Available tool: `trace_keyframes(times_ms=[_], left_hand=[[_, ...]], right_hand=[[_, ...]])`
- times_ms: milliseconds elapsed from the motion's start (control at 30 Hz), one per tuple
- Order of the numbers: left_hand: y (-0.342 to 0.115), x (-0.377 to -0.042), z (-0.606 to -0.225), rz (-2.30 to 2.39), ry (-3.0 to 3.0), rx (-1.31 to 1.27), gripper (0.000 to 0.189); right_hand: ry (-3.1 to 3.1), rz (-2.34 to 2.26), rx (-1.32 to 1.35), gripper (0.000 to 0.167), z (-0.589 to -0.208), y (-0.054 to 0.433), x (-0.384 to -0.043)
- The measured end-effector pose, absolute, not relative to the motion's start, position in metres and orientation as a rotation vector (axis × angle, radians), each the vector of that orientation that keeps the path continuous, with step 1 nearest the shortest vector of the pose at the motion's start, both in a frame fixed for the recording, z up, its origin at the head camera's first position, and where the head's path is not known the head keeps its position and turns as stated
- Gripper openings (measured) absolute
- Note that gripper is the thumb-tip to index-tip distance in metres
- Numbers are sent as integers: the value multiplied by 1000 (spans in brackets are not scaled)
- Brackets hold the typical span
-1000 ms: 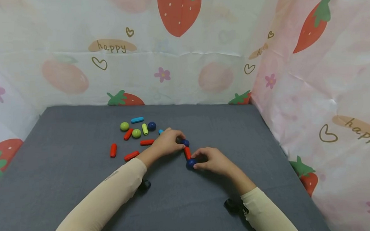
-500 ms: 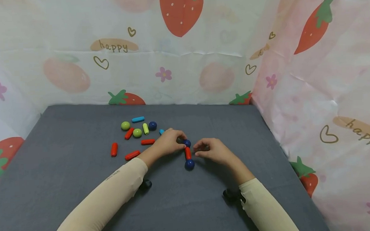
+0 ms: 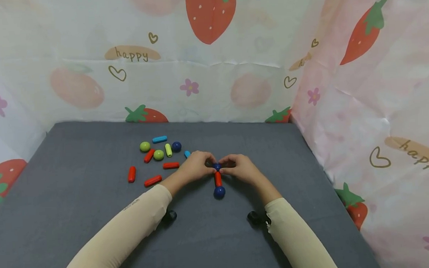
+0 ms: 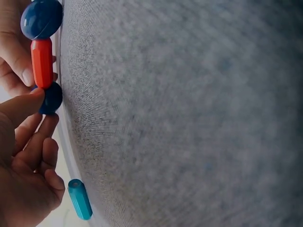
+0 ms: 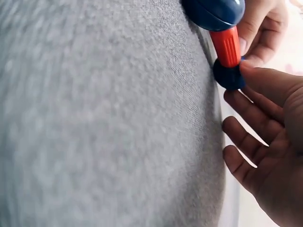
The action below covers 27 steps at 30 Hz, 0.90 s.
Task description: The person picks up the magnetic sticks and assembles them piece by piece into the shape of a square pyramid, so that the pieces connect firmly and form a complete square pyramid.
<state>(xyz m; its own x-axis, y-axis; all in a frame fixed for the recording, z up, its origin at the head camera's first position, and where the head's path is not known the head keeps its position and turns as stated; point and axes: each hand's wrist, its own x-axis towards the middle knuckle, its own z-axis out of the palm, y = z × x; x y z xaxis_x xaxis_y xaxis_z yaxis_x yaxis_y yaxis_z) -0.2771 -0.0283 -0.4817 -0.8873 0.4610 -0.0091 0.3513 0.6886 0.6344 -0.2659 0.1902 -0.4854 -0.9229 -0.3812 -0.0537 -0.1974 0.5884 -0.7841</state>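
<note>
Two dark blue balls are joined by a red rod (image 3: 218, 179) on the grey cloth, the near ball (image 3: 219, 192) pointing toward me. My left hand (image 3: 195, 167) pinches the far ball (image 3: 217, 166) from the left between thumb and fingers. From the opposite side my right hand (image 3: 242, 168) pinches this same ball; in the right wrist view its thumb lies where ball and rod meet. Nothing touches the near ball (image 4: 41, 19), which shows large in the left wrist view. A blue rod (image 4: 80, 199) lies beside the left hand, partly covered by it in the head view.
Left of the hands lie several red rods (image 3: 153, 181), two green balls (image 3: 158, 155), a yellow-green rod (image 3: 168, 150), another dark blue ball (image 3: 176, 147) and a second blue rod (image 3: 159, 139). A strawberry-print curtain (image 3: 204, 70) hangs behind the cloth-covered table (image 3: 204, 238).
My right hand has let go of the near ball, moved away from me and taken hold of the far ball. The left hand has kept its grip there.
</note>
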Motion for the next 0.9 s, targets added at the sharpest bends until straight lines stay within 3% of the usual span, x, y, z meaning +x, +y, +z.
trace_keyframes(times_ms=[500,900], left_hand=[[-36,-274,-476,897,2745,654,25],[-79,-258,-458,915,2729,774,32]], right_hand=[[2557,-1268,-476,28,-484,183,-268],[2569,-1248,-476,25,-487,186,-273]])
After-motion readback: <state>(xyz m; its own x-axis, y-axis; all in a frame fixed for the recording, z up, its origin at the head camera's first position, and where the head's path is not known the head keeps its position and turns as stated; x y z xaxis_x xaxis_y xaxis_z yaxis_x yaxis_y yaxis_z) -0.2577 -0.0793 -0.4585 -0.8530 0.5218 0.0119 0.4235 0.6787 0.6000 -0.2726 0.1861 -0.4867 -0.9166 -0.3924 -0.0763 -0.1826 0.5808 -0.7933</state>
